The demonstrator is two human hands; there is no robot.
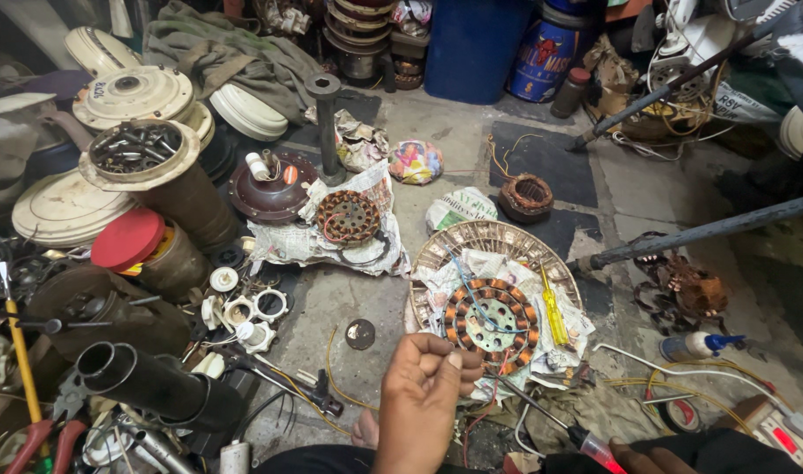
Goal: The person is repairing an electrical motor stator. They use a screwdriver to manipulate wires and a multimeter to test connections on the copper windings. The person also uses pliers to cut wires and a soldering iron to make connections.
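- Just beyond the left hand's fingers [437,362]: stator [492,323], glossy copper windings around dull grey metal.
- Under it: crumpled matt newspaper [437,285] on a woven tray [489,235].

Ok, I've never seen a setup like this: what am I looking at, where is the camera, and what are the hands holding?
One camera, worn on the person's head, looks down at a cluttered workshop floor. The left hand pinches thin wires leading from a round copper-wound coil ring lying on newspaper in a shallow basket. The right hand barely shows at the bottom edge beside a red-handled screwdriver; its grip cannot be seen. A yellow screwdriver lies next to the ring. A second coil ring sits further back.
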